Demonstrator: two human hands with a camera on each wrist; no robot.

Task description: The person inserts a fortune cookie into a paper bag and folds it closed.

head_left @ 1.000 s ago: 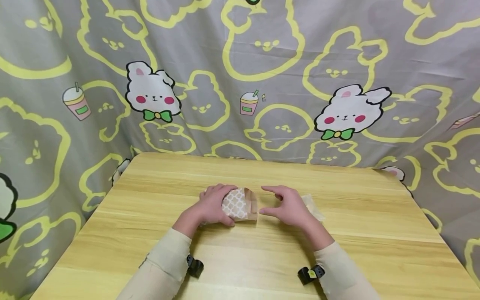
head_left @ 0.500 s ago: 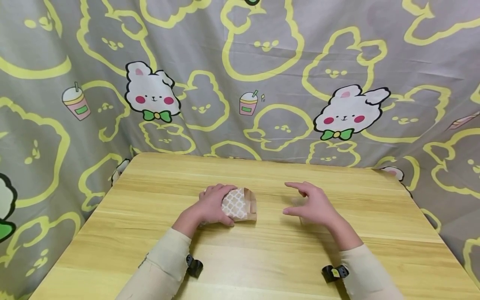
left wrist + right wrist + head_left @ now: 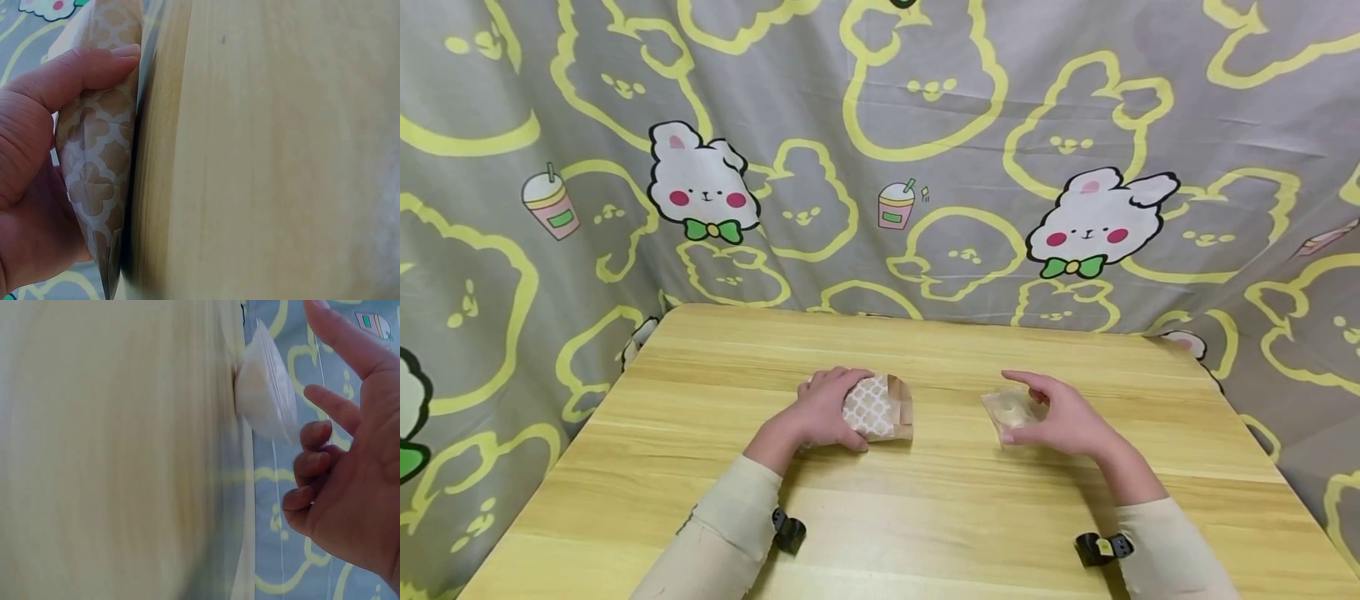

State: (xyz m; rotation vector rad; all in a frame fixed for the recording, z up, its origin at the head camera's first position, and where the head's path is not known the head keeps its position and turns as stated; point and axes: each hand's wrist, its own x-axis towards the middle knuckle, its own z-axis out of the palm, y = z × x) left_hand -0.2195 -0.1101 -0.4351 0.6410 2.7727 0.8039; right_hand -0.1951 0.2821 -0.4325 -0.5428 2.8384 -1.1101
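Note:
In the head view my left hand (image 3: pixel 826 410) grips a small brown paper bag (image 3: pixel 871 408) with a white lattice pattern. The bag lies on the table with its folded open end facing right. My thumb lies across the bag's near side in the left wrist view, where the printed paper (image 3: pixel 99 147) tapers to a point. My right hand (image 3: pixel 1067 417) is just right of a small see-through packet (image 3: pixel 1003 410) with something pale inside. Its thumb and index finger are spread around the packet without gripping it; the right wrist view shows the other fingers loosely curled.
The wooden table (image 3: pixel 880 517) has a light grain and rounded far corners. Behind it and to both sides hangs a grey curtain (image 3: pixel 820 100) with yellow outlines and rabbit faces. A black wrist camera (image 3: pixel 1103 548) sits on the right sleeve.
My right hand has moved right, from beside the bag's open end to the packet, which now shows between thumb and index finger. My left hand and the bag have stayed put.

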